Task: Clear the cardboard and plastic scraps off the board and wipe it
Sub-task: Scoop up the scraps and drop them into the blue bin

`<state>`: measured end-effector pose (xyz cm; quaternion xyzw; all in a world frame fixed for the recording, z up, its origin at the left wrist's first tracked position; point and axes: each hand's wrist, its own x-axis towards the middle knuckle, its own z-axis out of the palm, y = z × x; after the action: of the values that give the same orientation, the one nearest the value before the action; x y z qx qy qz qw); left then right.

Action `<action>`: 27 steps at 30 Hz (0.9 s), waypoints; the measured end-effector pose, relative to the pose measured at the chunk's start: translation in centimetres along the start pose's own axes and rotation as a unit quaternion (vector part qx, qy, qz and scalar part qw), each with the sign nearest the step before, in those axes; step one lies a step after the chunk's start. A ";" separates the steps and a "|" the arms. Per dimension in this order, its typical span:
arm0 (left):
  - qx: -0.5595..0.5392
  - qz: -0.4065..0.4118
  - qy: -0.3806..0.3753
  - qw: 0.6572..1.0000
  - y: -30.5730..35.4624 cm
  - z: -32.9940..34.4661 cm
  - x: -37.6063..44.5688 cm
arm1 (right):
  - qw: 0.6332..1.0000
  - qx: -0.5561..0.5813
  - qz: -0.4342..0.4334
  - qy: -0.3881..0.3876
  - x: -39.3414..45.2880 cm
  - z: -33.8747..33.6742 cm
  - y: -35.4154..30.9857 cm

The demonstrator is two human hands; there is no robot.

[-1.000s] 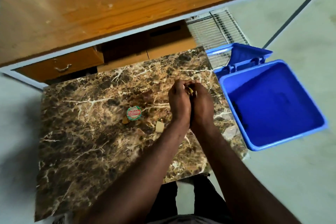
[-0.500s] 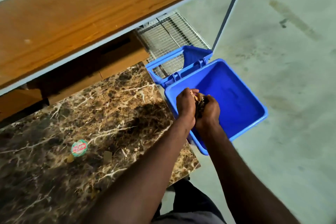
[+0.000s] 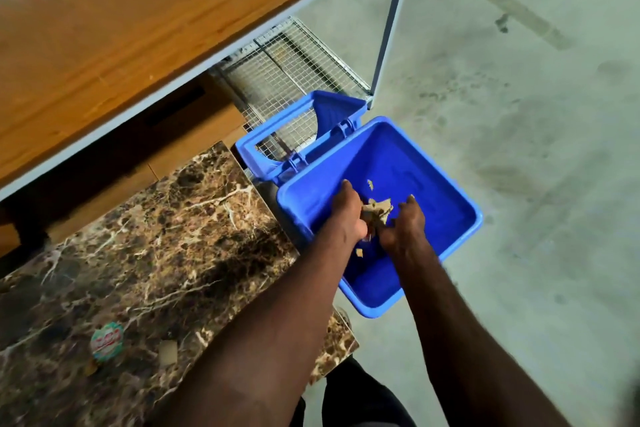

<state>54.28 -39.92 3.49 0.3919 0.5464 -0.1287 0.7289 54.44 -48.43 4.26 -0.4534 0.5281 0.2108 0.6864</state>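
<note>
Nearest us, on the brown marble board [image 3: 145, 253], two scraps lie well to the left of the blue bin [image 3: 440, 191]: a round green-and-white plastic seal [image 3: 106, 342] with red lettering we cannot read, and just to its right a small tan cardboard square [image 3: 167, 352]. A smaller brownish bit [image 3: 90, 370] sits at the seal's lower edge.

Beyond the board's right edge, both our forearms reach out over the bin, which stands on the grey concrete floor [image 3: 519, 114] touching or just beside the board. Our left hand [image 3: 346, 215] and right hand [image 3: 403, 229] hover side by side above the bin's open mouth, palms turned toward each other, fingers loosely curled and spread apart. Between them a clump of cardboard scraps [image 3: 379, 208] is partly cradled; whether either hand truly grasps it we cannot tell. Two loose pieces show in the air inside the bin, one [image 3: 370, 184] above the clump and one [image 3: 359, 254] below the wrists.

Behind the bin its hinged lid [image 3: 322, 114] stands open. Farther back a wire mesh rack [image 3: 291, 69] lies beneath a wooden tabletop [image 3: 121, 21].
</note>
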 end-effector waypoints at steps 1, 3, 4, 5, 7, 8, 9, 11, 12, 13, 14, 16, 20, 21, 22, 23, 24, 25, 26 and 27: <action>0.006 0.002 -0.004 1.000 0.1 0.1 0.0 | 1.000 -0.013 -0.008 0.007 0.0 0.0 -0.1; -0.001 0.004 -0.010 1.000 0.3 -0.1 -0.1 | 0.999 -0.033 -0.024 0.000 0.7 -0.1 -0.2; -0.011 -0.001 -0.013 1.000 0.4 -0.2 0.1 | 0.999 -0.032 -0.028 -0.003 0.8 -0.1 -0.2; -0.023 -0.008 -0.017 1.000 0.4 -0.4 0.4 | 0.999 -0.030 -0.033 -0.013 1.1 -0.1 0.0; -0.028 -0.012 -0.021 0.999 0.4 -1.0 0.7 | 0.998 -0.037 -0.051 -0.012 1.8 0.2 0.6; -0.027 -0.007 -0.016 0.999 0.4 -1.4 0.9 | 0.997 -0.044 -0.060 -0.013 2.1 0.3 0.9; -0.026 -0.001 -0.012 1.000 0.4 -2.0 1.1 | 0.996 -0.052 -0.071 -0.015 2.2 0.5 1.2; -0.027 0.011 -0.001 1.000 0.3 -3.1 1.8 | 0.991 -0.080 -0.103 -0.007 1.8 1.0 1.5; -0.033 0.016 0.009 0.999 0.2 -3.8 2.2 | 0.988 -0.091 -0.122 -0.008 1.6 1.4 1.8; -0.038 0.023 0.018 0.999 0.1 -4.5 2.5 | 0.985 -0.096 -0.144 -0.012 1.2 1.8 2.2; -0.055 0.032 0.024 0.998 -0.2 -5.3 3.0 | 0.981 -0.101 -0.162 -0.024 0.7 2.2 2.7; -0.085 0.052 0.024 0.995 -0.5 -6.9 3.0 | 0.976 -0.108 -0.181 -0.050 0.0 2.9 4.1; -0.101 0.087 0.001 0.991 -0.7 -12.3 1.1 | 0.958 -0.168 -0.186 -0.139 -1.2 4.7 8.9; -0.102 0.094 -0.001 0.990 -0.6 -13.6 0.6 | 0.951 -0.190 -0.187 -0.157 -1.2 5.0 10.2; -0.105 0.105 0.002 0.989 -0.6 -15.5 0.3 | 0.940 -0.220 -0.188 -0.178 -1.5 5.5 11.9; -0.108 0.114 0.009 0.988 -0.7 -17.3 -0.1 | 0.929 -0.248 -0.189 -0.201 -1.8 5.9 13.7; -0.112 0.120 0.019 0.986 -0.8 -19.3 -0.5 | 0.914 -0.281 -0.192 -0.219 -2.2 6.3 15.6; -0.110 0.122 0.031 0.986 -1.0 -21.2 -1.0 | 0.898 -0.315 -0.193 -0.240 -2.4 6.5 17.5; -0.104 0.122 0.045 0.986 -1.2 -23.0 -1.3 | 0.881 -0.347 -0.192 -0.256 -2.8 6.7 19.1; -0.098 0.123 0.064 0.986 -1.7 -25.3 -1.5 | 0.860 -0.383 -0.189 -0.280 -3.5 6.9 21.1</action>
<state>35.07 -23.36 1.69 0.3900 0.5494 0.0413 0.7378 40.73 -31.42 -0.78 -0.6937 0.0958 0.3807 0.6038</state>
